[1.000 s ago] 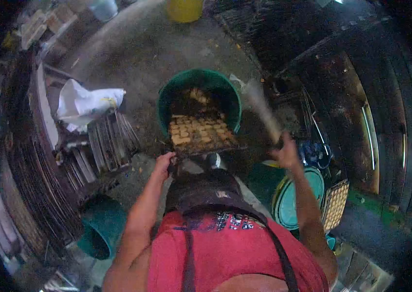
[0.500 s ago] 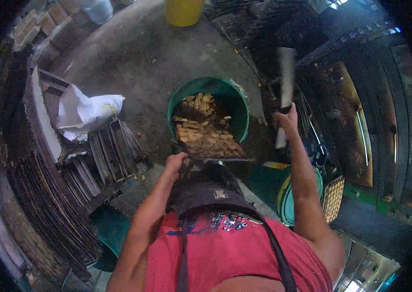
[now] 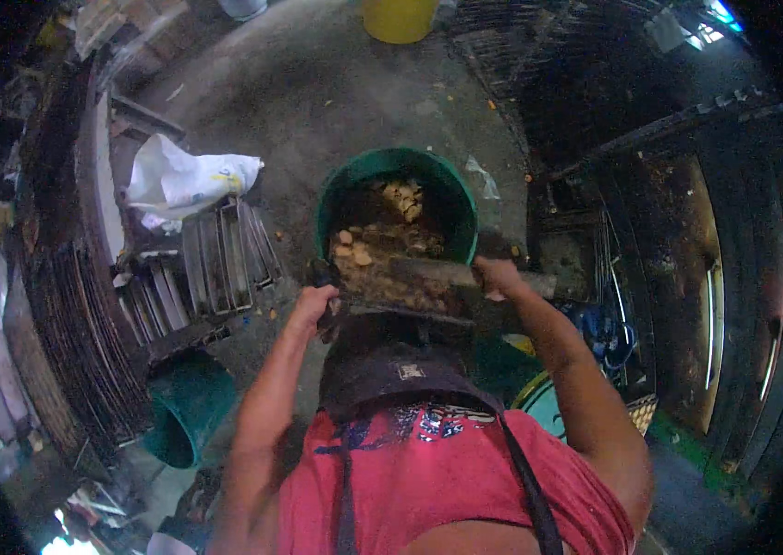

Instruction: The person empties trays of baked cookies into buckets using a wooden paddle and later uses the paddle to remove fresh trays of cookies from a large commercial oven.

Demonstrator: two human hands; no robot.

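Observation:
My left hand (image 3: 313, 305) is closed on the left edge of a dark baking tray (image 3: 410, 314), with a dark pad or cloth at the grip. Golden-brown baked pieces (image 3: 363, 268) cover part of the tray, which rests tilted over the near side of a round green tub (image 3: 395, 155). More broken pieces (image 3: 403, 197) lie inside the tub. My right hand (image 3: 500, 277) grips a long, flat, pale tool (image 3: 433, 270) around its middle. The tool lies crosswise over the tray's right part, blurred by motion; whether it touches the pieces, I cannot tell.
A white sack (image 3: 190, 176) sits at the left above upright metal trays (image 3: 215, 259). Lower left lies a green bin (image 3: 183, 416); a lidded tub (image 3: 544, 402) stands near my right elbow. Dark panels (image 3: 701, 277) line the right. A yellow bucket (image 3: 399, 20) is at the far side.
My right hand has swung the tool down and leftward, from upright beside the tub to crosswise over the tray. Fewer pieces cover the tray. My left hand keeps its hold.

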